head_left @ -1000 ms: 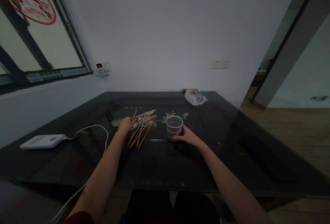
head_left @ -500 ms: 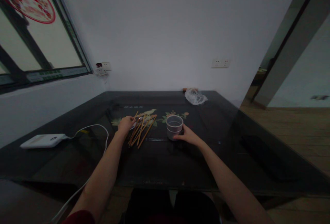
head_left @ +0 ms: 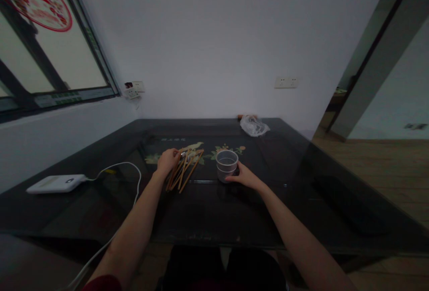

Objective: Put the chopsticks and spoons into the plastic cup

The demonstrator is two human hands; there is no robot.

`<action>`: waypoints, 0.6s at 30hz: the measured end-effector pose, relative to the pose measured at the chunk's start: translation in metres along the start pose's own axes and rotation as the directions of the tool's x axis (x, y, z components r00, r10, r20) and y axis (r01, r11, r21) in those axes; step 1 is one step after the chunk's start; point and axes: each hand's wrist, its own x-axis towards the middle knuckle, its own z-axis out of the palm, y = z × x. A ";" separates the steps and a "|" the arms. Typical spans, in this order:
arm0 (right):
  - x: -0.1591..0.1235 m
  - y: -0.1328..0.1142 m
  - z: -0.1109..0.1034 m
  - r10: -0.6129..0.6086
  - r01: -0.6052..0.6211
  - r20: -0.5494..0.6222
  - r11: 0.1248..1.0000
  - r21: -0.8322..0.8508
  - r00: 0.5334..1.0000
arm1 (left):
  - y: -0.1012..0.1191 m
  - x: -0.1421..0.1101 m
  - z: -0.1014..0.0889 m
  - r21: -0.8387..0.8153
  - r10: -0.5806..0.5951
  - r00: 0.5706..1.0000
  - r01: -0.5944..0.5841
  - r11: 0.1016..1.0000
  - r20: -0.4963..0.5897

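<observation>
My left hand is at the upper left end of a loose pile of wooden chopsticks. Its fingers are bent together over the chopstick ends; what lies between the fingertips is hidden. A small shiny metal piece, perhaps a spoon, shows beside those fingertips among the chopsticks. To the right, my right hand grips the lower right side of a round grey cup with a wide rim. The cup stands upright on the dark table, its opening facing up, and I see nothing sticking out of it.
A white power bank lies on the left, its white cable running over the table edge beside my left arm. A crumpled clear plastic bag is near the wall. A dark flat object rests at the right.
My left hand has shifted slightly right, over the chopstick ends. The chopstick tip that poked up past its fingers is no longer visible. My right hand and the cup stay still.
</observation>
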 end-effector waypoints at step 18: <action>0.000 0.002 0.005 -0.037 0.039 -0.033 0.998 0.043 0.999 | 0.103 -0.062 0.036 -0.654 0.625 0.764 -0.395 0.646 0.157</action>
